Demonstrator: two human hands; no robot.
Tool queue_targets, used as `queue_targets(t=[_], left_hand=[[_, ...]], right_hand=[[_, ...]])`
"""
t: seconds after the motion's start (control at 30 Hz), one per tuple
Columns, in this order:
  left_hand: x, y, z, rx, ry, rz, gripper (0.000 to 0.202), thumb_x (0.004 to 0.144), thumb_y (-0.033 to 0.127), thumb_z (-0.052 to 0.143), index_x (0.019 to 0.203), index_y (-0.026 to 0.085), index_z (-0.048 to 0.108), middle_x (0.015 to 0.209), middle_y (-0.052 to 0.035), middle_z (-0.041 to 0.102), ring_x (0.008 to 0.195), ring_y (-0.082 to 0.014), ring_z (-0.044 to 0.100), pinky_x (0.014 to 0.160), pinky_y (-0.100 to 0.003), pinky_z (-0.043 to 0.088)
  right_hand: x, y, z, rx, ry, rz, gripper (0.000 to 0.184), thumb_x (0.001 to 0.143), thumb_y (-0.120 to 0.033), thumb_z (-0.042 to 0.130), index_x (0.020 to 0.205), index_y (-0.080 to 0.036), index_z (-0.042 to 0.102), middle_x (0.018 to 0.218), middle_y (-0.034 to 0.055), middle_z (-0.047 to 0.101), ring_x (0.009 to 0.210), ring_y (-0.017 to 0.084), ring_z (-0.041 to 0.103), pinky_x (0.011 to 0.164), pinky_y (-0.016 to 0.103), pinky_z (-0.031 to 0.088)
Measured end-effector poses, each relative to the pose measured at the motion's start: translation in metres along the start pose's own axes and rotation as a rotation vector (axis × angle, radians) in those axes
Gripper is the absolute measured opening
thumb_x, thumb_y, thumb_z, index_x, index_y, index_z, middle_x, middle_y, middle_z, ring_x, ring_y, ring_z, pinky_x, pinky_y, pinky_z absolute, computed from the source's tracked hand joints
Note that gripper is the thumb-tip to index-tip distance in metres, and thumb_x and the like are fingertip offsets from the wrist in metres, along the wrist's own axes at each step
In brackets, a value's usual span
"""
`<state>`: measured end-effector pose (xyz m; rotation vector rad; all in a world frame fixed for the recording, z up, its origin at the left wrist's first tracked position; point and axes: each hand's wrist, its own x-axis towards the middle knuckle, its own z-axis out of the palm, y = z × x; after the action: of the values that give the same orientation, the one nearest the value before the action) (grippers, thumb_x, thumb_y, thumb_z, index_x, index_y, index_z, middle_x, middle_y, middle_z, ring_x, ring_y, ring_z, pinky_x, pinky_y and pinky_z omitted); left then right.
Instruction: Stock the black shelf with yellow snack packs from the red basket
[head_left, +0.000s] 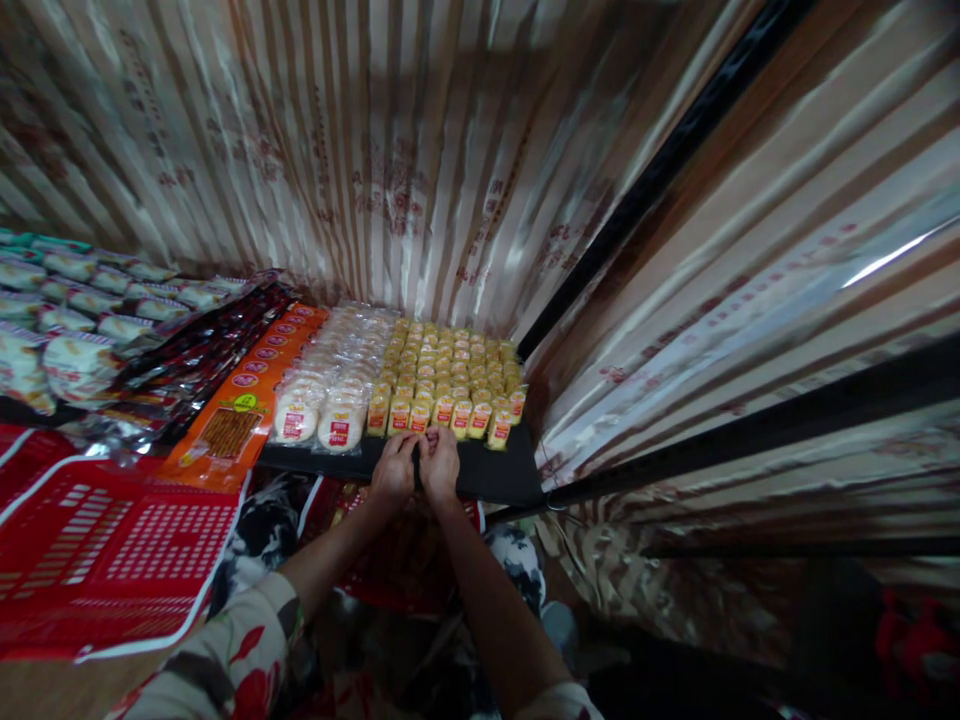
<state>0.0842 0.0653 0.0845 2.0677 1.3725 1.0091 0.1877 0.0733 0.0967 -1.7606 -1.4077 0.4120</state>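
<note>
Rows of small yellow snack packets (pixel 442 370) with red labels stand on the dark shelf (pixel 495 475). My left hand (pixel 395 468) and my right hand (pixel 439 462) meet at the front row, fingers curled inward. Between them, their fingertips close on the lower edge of one yellow snack packet (pixel 419 416); the exact grip is partly hidden. Just left of these packets are two rows of round white crackers (pixel 340 428) in clear wrappers. Beside the crackers lies an orange snack bag (pixel 229 430) with a picture of brown sticks.
Dark red glossy bags (pixel 210 345) and white packaged snacks (pixel 79 360) fill the shelf's left side. A red basket (pixel 150 560) stands below at left, another (pixel 480 515) below my hands. A pleated curtain (pixel 420 150) hangs behind; dark metal posts (pixel 645 190) cross at right.
</note>
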Motion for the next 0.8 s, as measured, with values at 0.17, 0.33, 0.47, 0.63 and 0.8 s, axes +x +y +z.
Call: queue_targets(t=[0.17, 0.33, 0.47, 0.63, 0.8], left_hand=[[0.004, -0.001, 0.003, 0.009, 0.007, -0.006, 0.047, 0.077, 0.007, 0.037, 0.121, 0.011, 0.054, 0.122, -0.0139, 0.051, 0.117, -0.021, 0.048, 0.102, -0.038, 0.041], [0.0, -0.005, 0.009, 0.006, 0.095, 0.026, 0.041, 0.081, 0.009, 0.035, 0.115, 0.012, 0.058, 0.115, -0.0132, 0.055, 0.111, -0.0202, 0.051, 0.1, -0.037, 0.043], [0.0, 0.0, 0.0, 0.105, 0.195, 0.02, 0.033, 0.086, 0.015, 0.036, 0.109, 0.014, 0.061, 0.106, -0.0122, 0.056, 0.103, -0.0206, 0.054, 0.095, -0.036, 0.045], [0.014, 0.011, -0.018, 0.28, 0.343, -0.025, 0.04, 0.085, 0.028, 0.049, 0.122, 0.012, 0.051, 0.125, -0.0175, 0.048, 0.123, -0.0308, 0.041, 0.102, -0.047, 0.035], [0.02, 0.01, -0.007, 0.379, 0.334, 0.015, 0.053, 0.085, 0.029, 0.049, 0.133, 0.009, 0.039, 0.143, -0.0209, 0.032, 0.137, -0.0347, 0.018, 0.108, -0.054, 0.025]], right_hand=[[0.002, -0.002, 0.003, -0.039, 0.009, 0.035, 0.011, 0.082, -0.026, 0.045, 0.087, -0.019, 0.052, 0.083, 0.0039, 0.056, 0.07, 0.015, 0.053, 0.07, 0.028, 0.044], [-0.004, -0.002, 0.0, 0.037, 0.067, -0.011, 0.018, 0.084, -0.028, 0.043, 0.095, -0.018, 0.053, 0.089, 0.0059, 0.056, 0.075, 0.016, 0.053, 0.074, 0.028, 0.045], [-0.007, 0.002, -0.008, 0.117, 0.133, -0.062, 0.023, 0.087, -0.034, 0.041, 0.095, -0.017, 0.054, 0.092, 0.0087, 0.055, 0.08, 0.017, 0.053, 0.076, 0.029, 0.046], [0.0, 0.002, -0.016, -0.102, 0.241, -0.163, 0.036, 0.088, -0.041, 0.045, 0.112, -0.017, 0.055, 0.122, 0.0155, 0.049, 0.117, 0.026, 0.042, 0.098, 0.043, 0.034], [0.006, 0.002, -0.013, -0.37, 0.224, -0.207, 0.052, 0.088, -0.046, 0.044, 0.133, -0.019, 0.043, 0.148, 0.0152, 0.022, 0.136, 0.032, 0.015, 0.103, 0.053, 0.022]])
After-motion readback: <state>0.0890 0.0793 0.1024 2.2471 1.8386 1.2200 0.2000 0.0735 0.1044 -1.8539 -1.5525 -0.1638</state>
